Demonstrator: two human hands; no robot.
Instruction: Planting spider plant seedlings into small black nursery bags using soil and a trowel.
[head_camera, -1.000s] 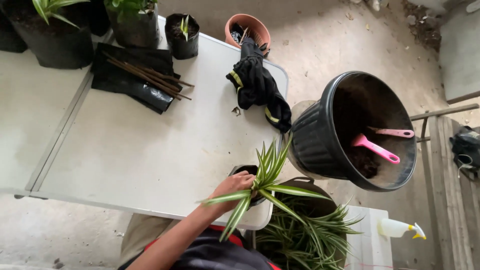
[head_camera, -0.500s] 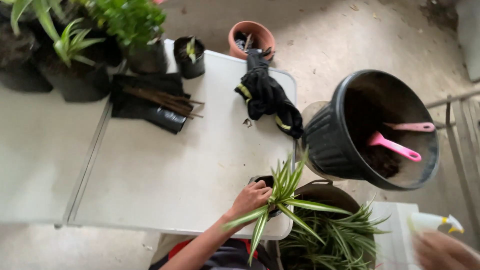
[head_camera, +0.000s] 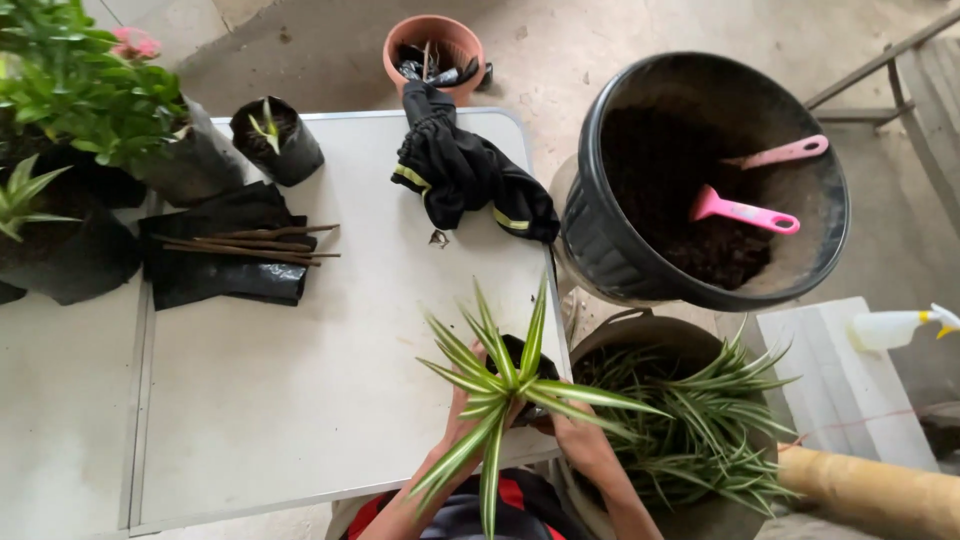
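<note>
Right hand (head_camera: 585, 440) newly joined left hand (head_camera: 465, 415) | both grasp striped plant (head_camera: 505, 385) | table (head_camera: 330, 350) edge

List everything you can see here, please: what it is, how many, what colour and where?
striped green-and-cream spider plant in a small black grow bag: 1, at the table's near edge, held in both hands
white folding table: 1, centre
big black plastic tub of dark soil: 1, right of the table
pink plastic hand tools: 2, lying in the tub
round pot of green spider plants: 1, below the tub
black gloves with yellow trim: a heap, table's far edge
terracotta pot: 1, on the floor beyond the table
brown sticks on folded black bags: a few, left
white spray bottle: 1, far right
left hand: 1, on the bag
right hand: 1, on the bag
</note>
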